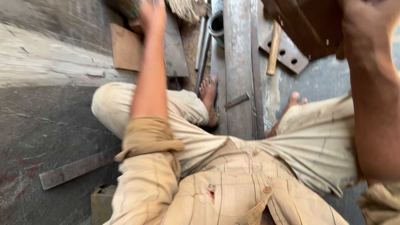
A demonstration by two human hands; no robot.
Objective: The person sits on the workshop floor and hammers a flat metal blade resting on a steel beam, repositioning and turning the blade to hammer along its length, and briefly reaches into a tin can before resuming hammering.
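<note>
While the left hand (152, 14) reaches up to the frame's top edge, its fingers blur against a dark greenish thing there, so their grip cannot be told; the right hand (366, 21) presses against a brown wooden block (310, 23), fingers hidden; below lie a wooden-handled hammer (273, 48), a perforated metal plate (287, 52), a long steel beam (238, 62), a pipe (216, 25) and plywood (125, 48); bare feet rest on the concrete floor (46, 121).

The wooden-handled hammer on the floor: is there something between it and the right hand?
Yes. A dark brown wooden piece lies between the right hand, which touches it, and the hammer on the floor beside a holed metal plate.
</note>
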